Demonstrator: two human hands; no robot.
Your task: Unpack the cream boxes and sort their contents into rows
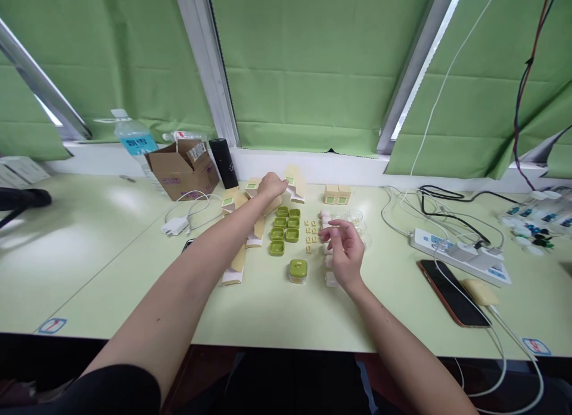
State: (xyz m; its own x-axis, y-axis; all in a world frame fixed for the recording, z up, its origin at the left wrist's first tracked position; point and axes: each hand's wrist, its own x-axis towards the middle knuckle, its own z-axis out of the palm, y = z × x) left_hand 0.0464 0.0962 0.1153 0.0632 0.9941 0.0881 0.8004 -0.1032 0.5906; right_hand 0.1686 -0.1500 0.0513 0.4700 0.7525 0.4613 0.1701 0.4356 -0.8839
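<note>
My left hand (270, 186) is stretched far forward, its fingertips closed at the left edge of a pale yellow cardboard box (298, 179) with a green-edged window. My right hand (345, 251) hovers with fingers loosely bent and apart, holding nothing that I can see. Below it, a column of small whitish pieces (329, 278) is partly covered. Left of it lie small yellow clips (308, 239) in two columns. Several green square lids (277, 248) stand in two columns. Nearer me sits a clear container with a green lid (298, 268).
More yellow boxes (234, 271) lie under and beside my left forearm. Two small boxes (337, 194) stand at the back. Clear round cups (356, 216) are right of my hand. A power strip (460, 257), phone (451, 293) and cables occupy the right; a brown carton (185, 170) stands back left.
</note>
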